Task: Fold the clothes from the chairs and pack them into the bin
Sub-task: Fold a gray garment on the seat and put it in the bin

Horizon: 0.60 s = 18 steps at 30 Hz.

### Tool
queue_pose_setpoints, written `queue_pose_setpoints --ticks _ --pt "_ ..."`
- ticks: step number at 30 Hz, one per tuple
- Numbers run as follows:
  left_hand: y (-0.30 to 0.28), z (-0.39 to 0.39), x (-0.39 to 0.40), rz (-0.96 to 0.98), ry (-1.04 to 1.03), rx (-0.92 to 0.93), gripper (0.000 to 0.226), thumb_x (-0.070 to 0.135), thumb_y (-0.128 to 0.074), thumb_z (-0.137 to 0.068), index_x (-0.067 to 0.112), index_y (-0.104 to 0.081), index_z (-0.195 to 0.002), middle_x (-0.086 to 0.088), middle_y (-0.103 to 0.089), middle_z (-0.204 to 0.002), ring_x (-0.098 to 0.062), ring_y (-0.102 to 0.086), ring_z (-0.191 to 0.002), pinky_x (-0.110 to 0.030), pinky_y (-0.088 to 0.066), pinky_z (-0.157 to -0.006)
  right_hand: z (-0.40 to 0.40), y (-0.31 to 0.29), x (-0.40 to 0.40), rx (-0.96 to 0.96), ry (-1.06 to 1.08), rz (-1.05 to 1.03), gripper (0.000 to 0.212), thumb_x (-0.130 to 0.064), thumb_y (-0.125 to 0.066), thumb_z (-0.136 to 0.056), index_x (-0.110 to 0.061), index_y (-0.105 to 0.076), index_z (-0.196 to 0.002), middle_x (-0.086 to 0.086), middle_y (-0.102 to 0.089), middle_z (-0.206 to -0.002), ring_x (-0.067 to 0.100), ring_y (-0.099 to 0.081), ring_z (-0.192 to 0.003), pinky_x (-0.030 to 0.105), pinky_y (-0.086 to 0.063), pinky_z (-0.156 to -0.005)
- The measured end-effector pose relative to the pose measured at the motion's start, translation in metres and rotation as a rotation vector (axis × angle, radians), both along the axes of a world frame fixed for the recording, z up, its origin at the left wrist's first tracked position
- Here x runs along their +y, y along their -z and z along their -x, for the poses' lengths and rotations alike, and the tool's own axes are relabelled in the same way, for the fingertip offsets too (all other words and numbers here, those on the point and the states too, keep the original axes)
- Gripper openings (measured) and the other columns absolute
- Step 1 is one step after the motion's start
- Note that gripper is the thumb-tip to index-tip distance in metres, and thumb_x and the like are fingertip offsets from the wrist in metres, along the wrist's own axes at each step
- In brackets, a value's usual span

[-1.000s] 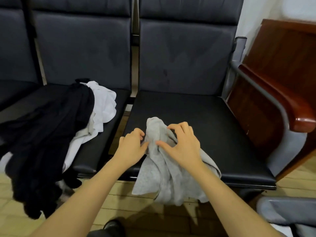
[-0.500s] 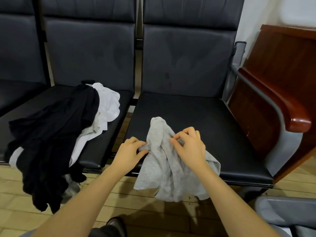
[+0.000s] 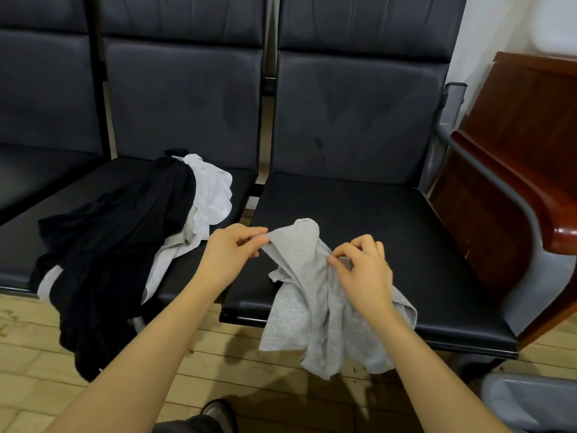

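Observation:
A crumpled light grey garment (image 3: 315, 310) lies on the front of the right black chair seat (image 3: 374, 220) and hangs over its edge toward the floor. My left hand (image 3: 229, 254) pinches the garment's upper left edge and pulls it out sideways. My right hand (image 3: 363, 271) pinches a fold near the garment's middle. A heap of black clothes (image 3: 103, 245) with a white garment (image 3: 209, 198) underneath sits on the middle chair seat and spills over its front. The grey bin (image 3: 527, 401) shows at the bottom right corner, only partly in view.
A red-brown wooden armrest (image 3: 530, 201) on a grey metal frame flanks the right chair. A third black seat (image 3: 31, 173) is at the far left. The floor is pale wooden boards. A dark shoe (image 3: 215, 414) shows at the bottom edge.
My left hand has moved left and up, drawing the grey garment's edge outward. My right hand has shifted from pressing the cloth to pinching a fold. The view has drifted slightly.

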<state>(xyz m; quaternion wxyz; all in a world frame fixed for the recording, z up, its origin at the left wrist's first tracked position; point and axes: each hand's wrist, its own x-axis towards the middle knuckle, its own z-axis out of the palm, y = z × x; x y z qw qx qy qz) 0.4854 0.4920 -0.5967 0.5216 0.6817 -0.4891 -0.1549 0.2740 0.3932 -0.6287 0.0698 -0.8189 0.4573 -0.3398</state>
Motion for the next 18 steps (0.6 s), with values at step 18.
queue_pose_setpoints --ticks 18 --pt "-0.016 0.057 -0.038 0.213 0.156 -0.168 0.020 0.008 -0.063 -0.088 0.014 -0.068 -0.105 0.009 -0.059 -0.092 0.001 -0.056 -0.088 -0.010 -0.043 -0.079 0.056 -0.003 -0.016 -0.083 -0.106 -0.447 0.043 -0.009 -0.060 -0.090 -0.030 -0.046 -0.125 -0.015 -0.038 -0.118 0.015 -0.050 -0.107 0.032 -0.044 -0.095"
